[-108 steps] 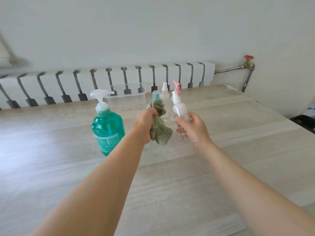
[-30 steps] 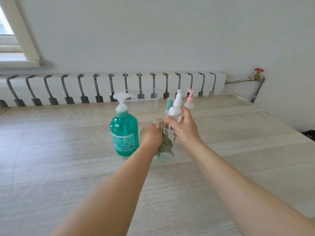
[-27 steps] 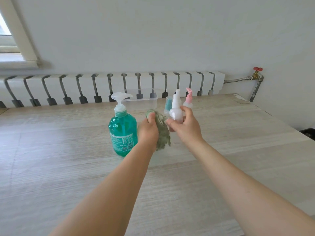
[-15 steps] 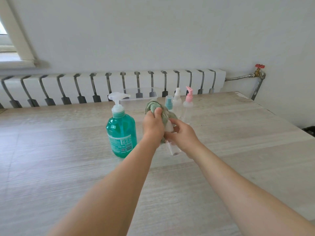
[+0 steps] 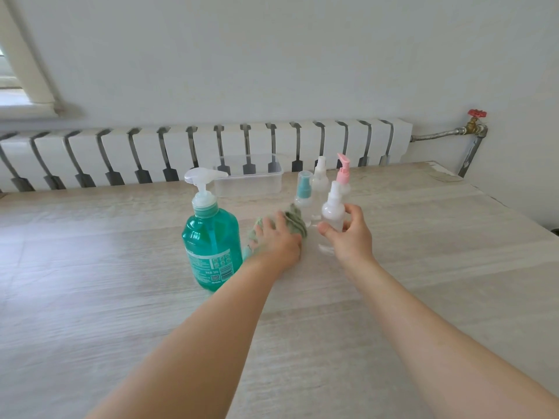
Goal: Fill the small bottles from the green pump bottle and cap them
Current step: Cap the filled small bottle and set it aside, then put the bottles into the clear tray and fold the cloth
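Step in hand: wiping. My right hand (image 5: 348,237) pinches the capped clear small spray bottle (image 5: 332,213), right of the green pump bottle (image 5: 211,246); my left hand (image 5: 279,240) presses the crumpled green cloth (image 5: 295,220). Next, I judge: set it down.

A pale wood-grain table (image 5: 121,313) fills the near part of the scene, its far edge running along the radiator. The green pump bottle (image 5: 211,246) stands upright on it, left of centre. Just right of it a crumpled green cloth (image 5: 295,222) lies on the surface under the left hand (image 5: 279,240). Farther back stands a clear plastic tub (image 5: 248,179). Right of the tub, three small bottles stand close together: one with a teal sprayer (image 5: 303,198), one with a white top (image 5: 320,173), and one with a pink pump (image 5: 343,170).
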`<state>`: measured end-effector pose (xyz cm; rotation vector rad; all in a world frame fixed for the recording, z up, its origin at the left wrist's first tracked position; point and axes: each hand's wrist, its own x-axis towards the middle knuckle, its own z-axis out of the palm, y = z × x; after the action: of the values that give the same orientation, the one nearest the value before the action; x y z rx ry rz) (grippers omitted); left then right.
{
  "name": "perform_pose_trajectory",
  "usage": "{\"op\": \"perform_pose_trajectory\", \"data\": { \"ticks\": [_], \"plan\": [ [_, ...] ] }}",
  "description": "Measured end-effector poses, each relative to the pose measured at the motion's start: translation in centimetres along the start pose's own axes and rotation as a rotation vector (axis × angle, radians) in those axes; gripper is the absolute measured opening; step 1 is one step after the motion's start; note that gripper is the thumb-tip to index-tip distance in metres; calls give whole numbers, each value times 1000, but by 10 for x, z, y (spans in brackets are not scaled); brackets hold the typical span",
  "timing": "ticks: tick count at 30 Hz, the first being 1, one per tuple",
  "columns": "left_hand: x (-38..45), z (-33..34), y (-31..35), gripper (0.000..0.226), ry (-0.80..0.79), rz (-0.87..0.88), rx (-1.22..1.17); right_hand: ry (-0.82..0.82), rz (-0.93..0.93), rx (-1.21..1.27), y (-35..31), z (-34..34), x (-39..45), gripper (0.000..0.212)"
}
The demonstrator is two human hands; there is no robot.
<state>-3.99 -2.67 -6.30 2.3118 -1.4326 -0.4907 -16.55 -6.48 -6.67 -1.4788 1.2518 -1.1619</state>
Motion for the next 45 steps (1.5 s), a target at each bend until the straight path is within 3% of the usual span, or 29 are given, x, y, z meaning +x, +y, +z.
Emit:
{"op": "perform_pose_trajectory", "data": {
  "ticks": [3, 11, 15, 19, 23, 25, 28, 32, 35, 37, 39, 45],
  "plan": [
    [3, 13, -6, 55, -193, 60, 261, 11, -22, -57, 2, 2, 5, 45],
    [-23, 5, -6, 51, -351, 149, 337, 75, 113, -143, 6, 3, 0, 76],
    [-47, -4, -16, 53, -399, 296, 321, 376, 192, -220, 0, 8, -24, 52],
    [-71, -10, -26, 46, -279, 333, 64, 446, 114, -191, -10, 14, -47, 34],
    [-86, -28, -40, 39, -233, 273, -118, 327, 52, -158, -23, 22, -61, 23],
    [-92, -38, -48, 31, -190, 231, -195, 142, 61, -136, -27, 28, -66, 15],
    [-95, -58, -63, 18, -134, 88, -251, -162, 75, -117, -28, 43, -75, 21],
    [-93, -84, -96, 32, -152, -181, -164, -286, 51, -109, -35, 58, -81, 27],
    [-87, -91, -116, 57, 30, -306, -194, -414, 54, -111, -43, 67, -81, 38],
    [-80, -87, -120, 77, 163, -319, -323, -497, 65, -106, -47, 74, -82, 42],
    [-72, -78, -120, 84, 202, -245, -504, -559, 71, -111, -49, 79, -82, 43],
    [-54, -59, -117, 75, 357, -148, -605, -604, 100, -122, -47, 84, -72, 48]
  ]
}}
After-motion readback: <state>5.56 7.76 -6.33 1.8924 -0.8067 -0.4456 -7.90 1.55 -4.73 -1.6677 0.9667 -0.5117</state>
